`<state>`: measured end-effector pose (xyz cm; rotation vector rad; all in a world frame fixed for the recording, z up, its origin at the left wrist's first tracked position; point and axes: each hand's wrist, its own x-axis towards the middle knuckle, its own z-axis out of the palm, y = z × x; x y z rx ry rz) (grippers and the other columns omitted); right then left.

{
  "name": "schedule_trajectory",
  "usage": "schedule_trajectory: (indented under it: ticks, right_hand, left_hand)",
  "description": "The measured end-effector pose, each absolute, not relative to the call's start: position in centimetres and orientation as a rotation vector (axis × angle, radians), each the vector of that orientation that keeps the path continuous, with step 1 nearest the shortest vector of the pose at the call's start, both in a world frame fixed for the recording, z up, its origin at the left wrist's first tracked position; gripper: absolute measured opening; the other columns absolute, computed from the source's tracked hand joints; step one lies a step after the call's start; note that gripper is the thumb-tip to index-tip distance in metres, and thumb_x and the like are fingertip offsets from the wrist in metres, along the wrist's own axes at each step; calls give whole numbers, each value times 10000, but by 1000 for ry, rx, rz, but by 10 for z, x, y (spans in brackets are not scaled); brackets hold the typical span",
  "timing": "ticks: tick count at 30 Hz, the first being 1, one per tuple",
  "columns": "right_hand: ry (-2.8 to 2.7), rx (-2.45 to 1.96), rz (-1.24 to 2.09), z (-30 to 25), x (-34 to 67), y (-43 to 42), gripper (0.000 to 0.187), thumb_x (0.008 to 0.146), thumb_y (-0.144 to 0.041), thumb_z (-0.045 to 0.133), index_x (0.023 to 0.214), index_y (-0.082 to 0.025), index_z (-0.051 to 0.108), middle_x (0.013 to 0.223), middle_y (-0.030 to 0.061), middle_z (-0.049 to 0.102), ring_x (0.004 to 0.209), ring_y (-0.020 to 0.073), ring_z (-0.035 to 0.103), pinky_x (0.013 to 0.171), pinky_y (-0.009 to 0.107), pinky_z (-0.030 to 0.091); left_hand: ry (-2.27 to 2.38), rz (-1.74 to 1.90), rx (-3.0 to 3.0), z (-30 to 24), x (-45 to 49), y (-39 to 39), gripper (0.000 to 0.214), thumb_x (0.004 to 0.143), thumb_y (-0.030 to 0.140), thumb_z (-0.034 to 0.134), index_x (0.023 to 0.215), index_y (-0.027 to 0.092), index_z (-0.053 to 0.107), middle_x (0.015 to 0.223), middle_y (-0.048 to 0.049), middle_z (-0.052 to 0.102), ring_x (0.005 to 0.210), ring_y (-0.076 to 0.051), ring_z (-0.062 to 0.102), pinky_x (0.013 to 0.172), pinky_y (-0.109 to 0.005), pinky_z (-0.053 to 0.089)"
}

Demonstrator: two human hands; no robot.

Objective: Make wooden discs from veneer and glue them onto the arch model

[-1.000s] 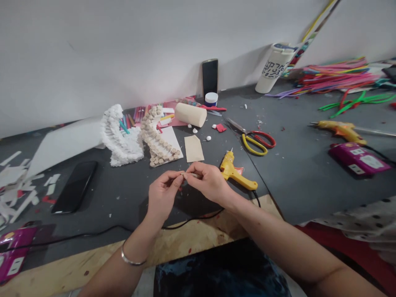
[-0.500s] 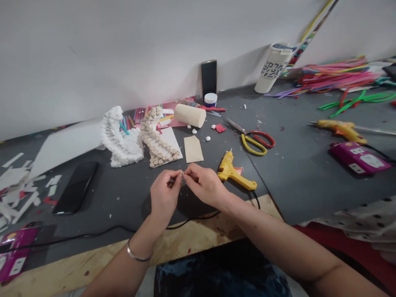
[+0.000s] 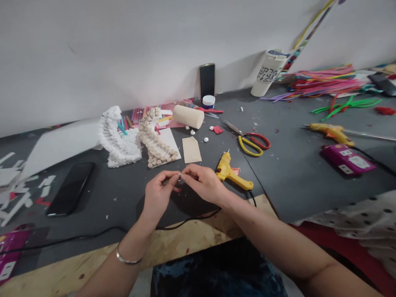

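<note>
My left hand (image 3: 157,194) and my right hand (image 3: 202,183) meet fingertip to fingertip above the front of the dark table. Both pinch a tiny pale piece (image 3: 180,176), mostly covered by the fingers. Just beyond lie a cream paper piece (image 3: 191,150) and a curved model covered in beige rolled bits (image 3: 159,144) on white card. A white, rough-textured curved model (image 3: 119,142) stands to its left. Close to my right hand, a yellow glue gun (image 3: 232,173) rests on the table, its cord running toward the front edge.
Red-and-yellow-handled scissors (image 3: 250,142), a cream roll (image 3: 188,116) and a white-lidded jar (image 3: 208,102) lie farther back. A black phone (image 3: 71,189) and paper scraps (image 3: 18,194) are at left. A second glue gun (image 3: 329,131), a purple power strip (image 3: 348,159) and a tumbler (image 3: 268,73) stand right.
The whole view has shifted slightly. My left hand's fingers have changed their pose a little around the tiny piece; my right hand keeps its pinch.
</note>
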<state>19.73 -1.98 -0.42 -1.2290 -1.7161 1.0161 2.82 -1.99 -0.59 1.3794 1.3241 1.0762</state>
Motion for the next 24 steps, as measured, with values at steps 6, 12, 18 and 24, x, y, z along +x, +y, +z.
schedule_trajectory:
  ticks: [6, 12, 18, 24]
  right_hand:
    - [-1706, -1167, 1047, -5, 199, -19, 172, 912, -305, 516, 869, -186, 632, 757, -16, 645, 641, 96, 537, 609, 203, 383]
    - [-1698, -1340, 1010, -2, 201, -20, 199, 888, -356, 572, 774, -195, 600, 674, -19, 626, 585, 103, 513, 553, 215, 344]
    - [-1769, -1211, 966, -2, 201, -21, 163, 920, -312, 511, 835, -197, 590, 741, -13, 645, 632, 106, 538, 602, 220, 371]
    - [-1818, -1182, 940, -4, 198, -25, 145, 924, -279, 493, 839, -194, 575, 719, -23, 621, 617, 98, 530, 595, 207, 367]
  left_hand:
    - [1263, 1127, 1485, -2, 34, -23, 255, 784, 407, 699, 911, 194, 763, 815, -46, 707, 599, -142, 634, 487, -212, 537]
    - [1325, 1182, 1561, 1, 39, -27, 185, 816, 345, 665, 875, 198, 760, 833, -50, 698, 637, -144, 649, 481, -193, 525]
    - [1362, 1185, 1498, -2, 35, -26, 206, 812, 373, 675, 877, 191, 746, 813, -47, 698, 636, -147, 654, 516, -209, 554]
    - [1372, 1170, 1499, -5, 33, -26, 193, 806, 369, 686, 836, 182, 725, 753, -34, 689, 640, -151, 653, 581, -237, 577]
